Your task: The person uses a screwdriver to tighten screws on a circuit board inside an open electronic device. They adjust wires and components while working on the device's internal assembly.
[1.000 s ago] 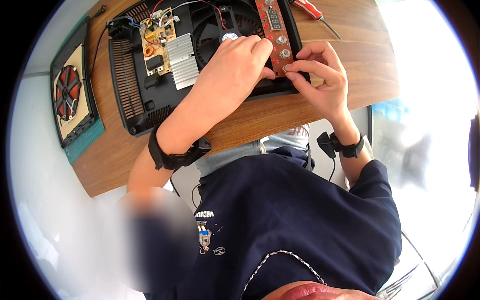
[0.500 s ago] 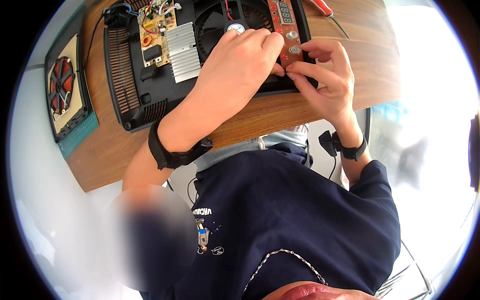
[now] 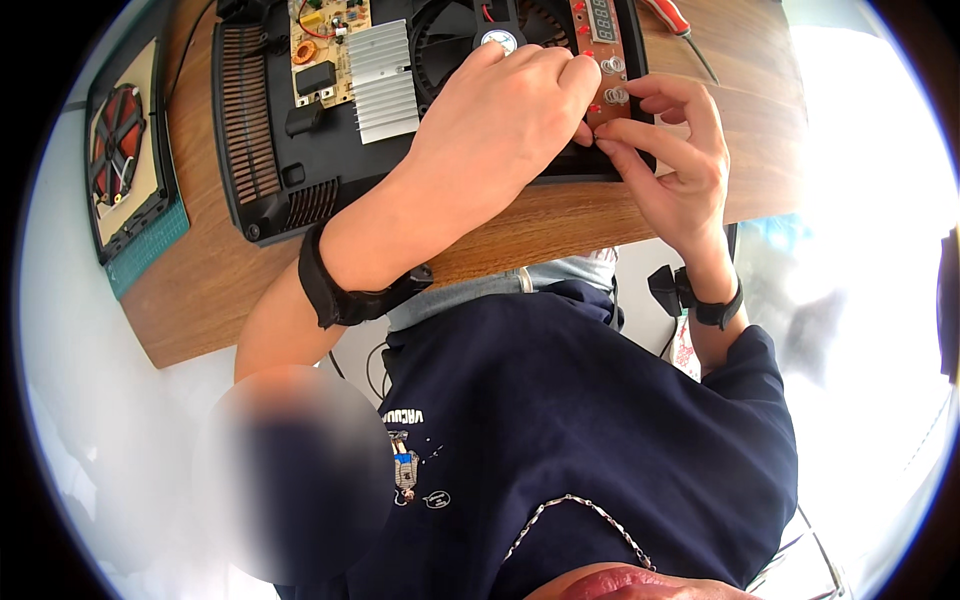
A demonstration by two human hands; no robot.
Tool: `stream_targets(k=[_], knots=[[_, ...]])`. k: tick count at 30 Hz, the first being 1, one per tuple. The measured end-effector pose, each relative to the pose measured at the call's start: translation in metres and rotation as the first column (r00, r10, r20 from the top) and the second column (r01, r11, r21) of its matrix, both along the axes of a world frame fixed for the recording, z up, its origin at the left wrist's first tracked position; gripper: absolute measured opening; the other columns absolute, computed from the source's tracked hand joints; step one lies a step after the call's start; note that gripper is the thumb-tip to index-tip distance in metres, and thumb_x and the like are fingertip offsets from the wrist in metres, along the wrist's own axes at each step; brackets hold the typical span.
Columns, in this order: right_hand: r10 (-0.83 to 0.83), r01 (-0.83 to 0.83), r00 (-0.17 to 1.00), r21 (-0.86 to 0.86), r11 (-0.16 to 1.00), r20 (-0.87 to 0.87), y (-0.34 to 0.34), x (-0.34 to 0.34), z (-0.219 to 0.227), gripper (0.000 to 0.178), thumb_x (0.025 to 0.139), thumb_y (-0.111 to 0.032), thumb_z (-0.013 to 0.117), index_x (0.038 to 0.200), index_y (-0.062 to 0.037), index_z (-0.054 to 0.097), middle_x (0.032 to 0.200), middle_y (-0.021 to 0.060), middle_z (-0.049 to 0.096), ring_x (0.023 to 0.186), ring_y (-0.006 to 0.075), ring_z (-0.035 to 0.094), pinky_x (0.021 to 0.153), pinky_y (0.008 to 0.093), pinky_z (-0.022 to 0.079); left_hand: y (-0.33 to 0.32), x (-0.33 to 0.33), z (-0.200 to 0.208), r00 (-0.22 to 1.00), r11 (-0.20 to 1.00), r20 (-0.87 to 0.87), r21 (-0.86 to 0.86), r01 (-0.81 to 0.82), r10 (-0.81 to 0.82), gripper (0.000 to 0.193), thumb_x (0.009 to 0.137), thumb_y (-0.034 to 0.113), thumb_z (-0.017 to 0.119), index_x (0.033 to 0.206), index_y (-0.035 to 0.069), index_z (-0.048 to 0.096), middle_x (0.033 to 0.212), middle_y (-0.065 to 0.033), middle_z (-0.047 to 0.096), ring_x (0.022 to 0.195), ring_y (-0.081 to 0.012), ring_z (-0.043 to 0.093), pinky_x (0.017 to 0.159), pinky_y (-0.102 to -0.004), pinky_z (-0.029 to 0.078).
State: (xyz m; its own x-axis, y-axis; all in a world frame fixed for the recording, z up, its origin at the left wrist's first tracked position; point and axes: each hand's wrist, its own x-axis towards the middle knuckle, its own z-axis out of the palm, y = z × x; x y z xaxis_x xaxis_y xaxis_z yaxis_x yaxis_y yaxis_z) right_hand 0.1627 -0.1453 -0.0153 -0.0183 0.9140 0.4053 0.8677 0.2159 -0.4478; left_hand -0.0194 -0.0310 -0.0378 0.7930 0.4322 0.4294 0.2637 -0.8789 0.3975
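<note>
A reddish-brown circuit board with a digit display and coil springs lies along the right side of an open black appliance housing. My right hand pinches thumb and forefinger at the board's near end, on something too small to make out. Its other fingers bend beside the nearer spring. My left hand arches over the housing and partly covers the fan. Its fingers are curled in, with the tips close to the right hand's pinch. Whatever they grip is hidden beneath the hand.
Left of the fan sit a silver heat sink and a yellowish circuit board. A red-handled screwdriver lies beyond the housing's right edge. At far left, a black-framed panel with a round coil rests over a teal mat.
The housing and both hands appear slightly farther right and higher in the picture. Both hands keep their grip at the same end of the circuit board.
</note>
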Motion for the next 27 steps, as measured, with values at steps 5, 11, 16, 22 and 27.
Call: stream_targets(k=[5,11,16,22,27], knots=[[-0.02,0.02,0.999,-0.008,1.0,0.037,0.0,-0.002,0.003,0.022,0.068,-0.004,0.084,0.088,-0.0129,0.079,0.114,0.0034,0.066,0.095,0.0218,0.062,0.082,0.0366,0.049,-0.001,0.0,0.0,1.0,1.0,0.003,-0.009,-0.005,0.005,0.036,0.08,0.018,0.081,0.097,0.006,0.052,0.089,-0.0071,0.064,0.092,-0.0251,0.067,0.077,-0.0381,0.048],[-0.016,0.018,0.994,-0.018,1.0,0.106,0.0,-0.003,0.007,0.022,0.069,-0.004,0.082,0.088,-0.0133,0.078,0.115,0.0019,0.066,0.095,0.0207,0.063,0.085,0.0375,0.048,0.0,0.0,0.0,1.0,1.0,-0.009,-0.007,-0.004,0.004,0.035,0.08,0.017,0.081,0.096,0.005,0.052,0.09,-0.007,0.065,0.092,-0.0248,0.067,0.077,-0.038,0.049],[-0.017,0.022,0.984,-0.028,0.999,0.175,0.001,-0.008,0.012,0.021,0.07,-0.006,0.082,0.089,-0.0151,0.078,0.116,-0.0001,0.066,0.097,0.021,0.063,0.088,0.0378,0.047,0.0,0.001,-0.001,1.0,1.0,0.006,0.003,-0.01,0.01,0.035,0.08,0.017,0.081,0.096,0.005,0.052,0.09,-0.0068,0.066,0.093,-0.0245,0.068,0.078,-0.0376,0.049],[0.022,-0.013,0.976,-0.04,0.999,0.217,0.002,-0.006,0.016,0.018,0.074,-0.008,0.082,0.089,-0.0146,0.078,0.117,0.0,0.066,0.101,0.0215,0.064,0.091,0.0382,0.045,-0.001,0.001,-0.001,1.0,1.0,0.004,-0.003,-0.01,0.01,0.035,0.079,0.017,0.081,0.096,0.006,0.052,0.091,-0.0066,0.066,0.094,-0.0242,0.068,0.078,-0.0375,0.05],[0.038,-0.022,0.985,-0.09,0.996,0.169,0.005,-0.007,0.019,0.016,0.076,-0.008,0.081,0.091,-0.0128,0.077,0.119,0.0011,0.065,0.105,0.0228,0.063,0.095,0.0399,0.043,-0.001,0.001,-0.002,1.0,1.0,0.004,0.007,-0.01,0.01,0.036,0.078,0.017,0.082,0.096,0.006,0.053,0.091,-0.0067,0.066,0.094,-0.0244,0.069,0.078,-0.0377,0.051]])
